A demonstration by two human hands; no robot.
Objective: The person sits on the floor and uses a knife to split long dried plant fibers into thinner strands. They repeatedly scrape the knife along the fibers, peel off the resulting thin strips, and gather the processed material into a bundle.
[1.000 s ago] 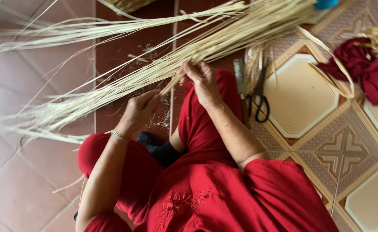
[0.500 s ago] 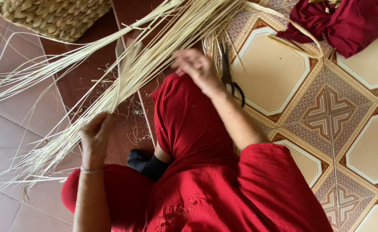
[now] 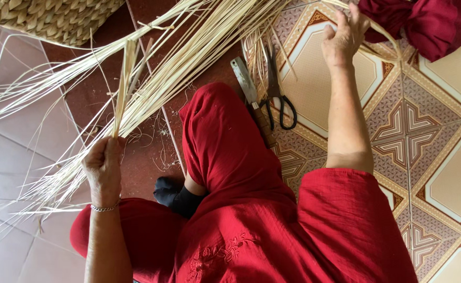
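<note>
I sit on a tiled floor in red clothes. A long bundle of pale straw strands point(image 3: 178, 63) lies fanned across the floor from upper right to lower left. My left hand point(image 3: 103, 166), with a thin bracelet at the wrist, is closed around a few flat strands point(image 3: 121, 89) that stand up from the fist. My right hand point(image 3: 344, 37) reaches out to the upper right and its fingers touch a curved strand point(image 3: 385, 36) beside a red cloth point(image 3: 424, 23). Black-handled scissors point(image 3: 275, 89) and a knife point(image 3: 248, 91) lie on the floor between my arms.
A woven straw basket point(image 3: 47, 18) stands at the upper left. The floor is plain reddish tile point(image 3: 10, 157) on the left and patterned tile point(image 3: 440, 157) on the right. Loose straw scraps litter the floor near my knee point(image 3: 214, 120).
My right hand has left the bundle and swung far out to the upper right, by the red cloth. My left hand has closed on a few strands and lifted them upright.
</note>
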